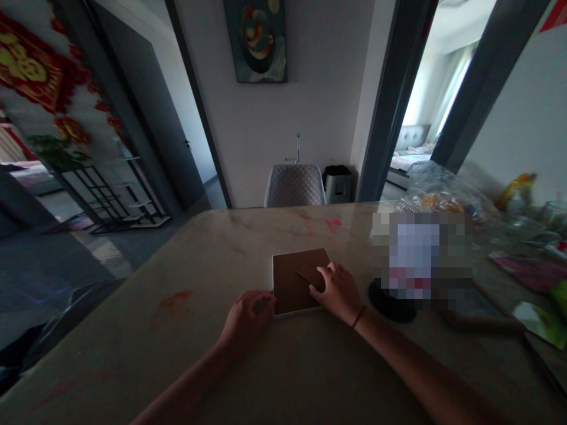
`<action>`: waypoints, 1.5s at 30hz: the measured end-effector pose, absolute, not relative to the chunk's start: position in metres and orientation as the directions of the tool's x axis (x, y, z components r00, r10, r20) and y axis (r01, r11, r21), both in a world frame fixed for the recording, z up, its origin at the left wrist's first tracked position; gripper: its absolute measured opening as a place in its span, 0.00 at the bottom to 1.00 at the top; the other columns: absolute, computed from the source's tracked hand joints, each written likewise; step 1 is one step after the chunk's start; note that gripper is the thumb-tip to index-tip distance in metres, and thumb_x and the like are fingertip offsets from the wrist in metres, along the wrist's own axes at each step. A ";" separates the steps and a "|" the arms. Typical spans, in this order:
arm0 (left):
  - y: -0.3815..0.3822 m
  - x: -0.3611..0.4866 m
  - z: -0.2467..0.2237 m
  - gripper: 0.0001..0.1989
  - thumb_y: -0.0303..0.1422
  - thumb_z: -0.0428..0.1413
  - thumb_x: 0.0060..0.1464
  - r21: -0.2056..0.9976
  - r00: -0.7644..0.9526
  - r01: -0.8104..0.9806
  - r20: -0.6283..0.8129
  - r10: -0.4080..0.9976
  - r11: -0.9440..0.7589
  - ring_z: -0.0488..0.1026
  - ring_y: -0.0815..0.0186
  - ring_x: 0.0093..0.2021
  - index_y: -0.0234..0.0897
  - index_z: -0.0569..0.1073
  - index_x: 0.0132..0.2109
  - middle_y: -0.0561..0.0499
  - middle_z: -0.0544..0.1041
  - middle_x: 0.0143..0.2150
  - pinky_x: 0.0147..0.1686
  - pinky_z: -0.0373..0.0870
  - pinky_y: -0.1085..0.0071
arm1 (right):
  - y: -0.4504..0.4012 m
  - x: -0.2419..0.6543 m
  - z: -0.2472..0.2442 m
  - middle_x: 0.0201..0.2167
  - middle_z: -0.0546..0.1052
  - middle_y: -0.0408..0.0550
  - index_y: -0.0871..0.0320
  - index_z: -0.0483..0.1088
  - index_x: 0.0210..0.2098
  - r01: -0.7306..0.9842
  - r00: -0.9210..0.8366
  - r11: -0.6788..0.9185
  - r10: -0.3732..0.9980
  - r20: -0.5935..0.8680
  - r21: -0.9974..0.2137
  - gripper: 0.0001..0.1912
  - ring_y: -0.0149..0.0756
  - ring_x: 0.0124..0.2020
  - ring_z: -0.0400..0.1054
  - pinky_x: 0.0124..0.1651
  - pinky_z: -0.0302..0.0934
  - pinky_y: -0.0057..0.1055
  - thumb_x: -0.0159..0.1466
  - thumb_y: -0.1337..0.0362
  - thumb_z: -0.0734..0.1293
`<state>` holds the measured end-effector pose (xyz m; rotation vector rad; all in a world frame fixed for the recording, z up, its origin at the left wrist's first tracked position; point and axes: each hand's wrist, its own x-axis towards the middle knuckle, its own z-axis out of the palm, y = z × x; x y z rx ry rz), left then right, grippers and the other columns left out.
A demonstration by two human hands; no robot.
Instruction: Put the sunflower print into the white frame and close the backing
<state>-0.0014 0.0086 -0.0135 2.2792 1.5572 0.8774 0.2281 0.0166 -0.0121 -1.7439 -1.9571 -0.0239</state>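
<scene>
- At twelve o'clock from you, on the tabletop (221,254), lay the brown panel (287,292), its pale rim showing.
- It looked light, stiff and dry, like board, so slipping seemed unlikely; its corners seemed likeliest to dent.
- The rim looked the surest hold, clear of the thin line (303,277) on its face.
- Your left grip (250,313) met its edge near eight o'clock; whether it was clamped, I could not tell.
- Your right grip (340,292) lay over its three o'clock side, thumb and forefinger apart.
- An orange smear (176,299) marked the tabletop toward ten o'clock.
- Toward two stood a black round base (394,308), a plastic bag (436,184) beyond.
- Past the far edge, at twelve, stood a quilted chair (295,186), a painting (257,41) above.
</scene>
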 end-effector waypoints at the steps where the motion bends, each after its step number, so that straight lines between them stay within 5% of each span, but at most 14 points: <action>1: 0.008 -0.002 -0.013 0.08 0.32 0.50 0.52 0.502 0.284 0.749 0.346 0.894 -0.432 0.73 0.64 0.41 0.42 0.74 0.35 0.52 0.77 0.40 0.44 0.68 0.65 | 0.017 0.230 -0.013 0.37 0.70 0.54 0.59 0.70 0.43 0.934 -0.041 0.173 0.921 0.387 -0.313 0.21 0.44 0.42 0.64 0.45 0.58 0.40 0.55 0.53 0.64; 5: 0.006 0.000 -0.012 0.10 0.26 0.50 0.47 0.419 0.419 0.729 0.352 0.837 -0.542 0.71 0.63 0.45 0.41 0.72 0.36 0.51 0.75 0.44 0.47 0.66 0.63 | 0.024 0.236 -0.023 0.42 0.69 0.55 0.58 0.71 0.42 0.910 -0.044 0.214 0.901 0.432 -0.355 0.20 0.44 0.45 0.63 0.46 0.60 0.39 0.55 0.52 0.64; 13: 0.006 -0.004 -0.011 0.09 0.29 0.49 0.51 0.254 0.566 0.728 0.302 0.768 -0.637 0.59 0.58 0.59 0.41 0.69 0.41 0.49 0.64 0.59 0.54 0.59 0.57 | 0.031 0.239 -0.037 0.52 0.67 0.62 0.64 0.67 0.47 0.854 -0.115 0.305 0.901 0.417 -0.422 0.21 0.47 0.56 0.58 0.54 0.56 0.44 0.59 0.56 0.62; 18: 0.010 -0.010 -0.005 0.09 0.34 0.49 0.55 0.228 0.618 0.702 0.276 0.736 -0.674 0.69 0.64 0.49 0.42 0.67 0.43 0.51 0.71 0.52 0.49 0.64 0.63 | 0.029 0.241 -0.036 0.53 0.66 0.63 0.65 0.66 0.48 0.833 -0.148 0.335 0.901 0.407 -0.439 0.22 0.47 0.56 0.57 0.55 0.55 0.44 0.60 0.55 0.60; 31: 0.012 -0.003 0.000 0.08 0.29 0.42 0.58 0.159 0.632 0.697 0.323 0.704 -0.699 0.68 0.67 0.37 0.38 0.66 0.36 0.49 0.70 0.39 0.40 0.66 0.67 | 0.032 0.236 -0.037 0.53 0.67 0.61 0.63 0.67 0.48 0.783 -0.169 0.388 0.885 0.434 -0.486 0.24 0.46 0.57 0.57 0.56 0.54 0.46 0.60 0.52 0.59; 36: 0.011 -0.004 0.003 0.09 0.30 0.43 0.58 0.074 0.647 0.715 0.308 0.698 -0.695 0.67 0.64 0.40 0.39 0.67 0.36 0.49 0.70 0.41 0.43 0.64 0.63 | 0.030 0.237 -0.031 0.53 0.66 0.63 0.65 0.67 0.48 0.791 -0.167 0.363 0.902 0.397 -0.492 0.24 0.46 0.57 0.57 0.56 0.54 0.45 0.60 0.53 0.60; 45: 0.009 -0.003 0.000 0.08 0.32 0.44 0.56 0.135 0.590 0.745 0.323 0.740 -0.653 0.69 0.64 0.46 0.39 0.68 0.35 0.48 0.72 0.45 0.50 0.63 0.62 | 0.031 0.237 -0.030 0.52 0.68 0.61 0.65 0.67 0.48 0.810 -0.172 0.364 0.897 0.407 -0.459 0.24 0.46 0.55 0.59 0.56 0.55 0.44 0.60 0.54 0.60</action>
